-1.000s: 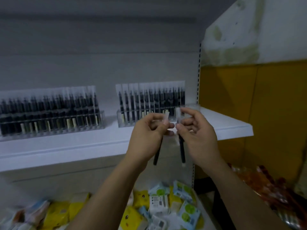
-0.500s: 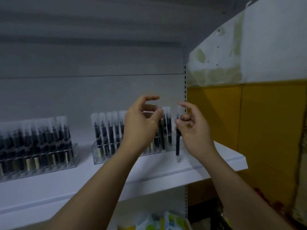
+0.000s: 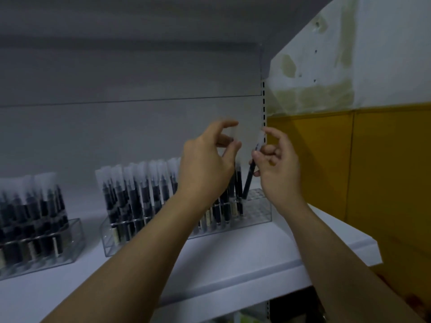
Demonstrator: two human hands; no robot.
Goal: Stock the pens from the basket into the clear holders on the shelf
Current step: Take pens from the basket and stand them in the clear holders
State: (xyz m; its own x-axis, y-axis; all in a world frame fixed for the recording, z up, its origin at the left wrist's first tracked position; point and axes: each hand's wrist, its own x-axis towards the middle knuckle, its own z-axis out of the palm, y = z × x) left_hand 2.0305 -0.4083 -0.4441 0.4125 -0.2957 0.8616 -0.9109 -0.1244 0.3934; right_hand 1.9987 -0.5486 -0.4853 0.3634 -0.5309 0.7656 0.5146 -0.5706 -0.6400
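Two clear holders stand on the white shelf (image 3: 233, 259). The left holder (image 3: 70, 243) is full of dark pens in clear sleeves. The right holder (image 3: 258, 209) is filled except for bare holes at its right end. My left hand (image 3: 207, 164) pinches the blurred clear top of a sleeved pen (image 3: 238, 180) whose lower part stands among the holder's last pens. My right hand (image 3: 277, 166) grips another dark pen (image 3: 248, 180), tilted, with its lower tip at the holder's top by the bare holes. The basket is out of view.
A slotted shelf upright (image 3: 263, 106) runs just behind my right hand. Right of it is a wall, yellow (image 3: 349, 171) below and stained white above. The shelf's right corner (image 3: 370, 250) juts out. Packaged goods show faintly under the shelf.
Both hands have come up from in front of the shelf edge to the right holder. The left pen now stands in it, and the right pen has tilted down onto its top.
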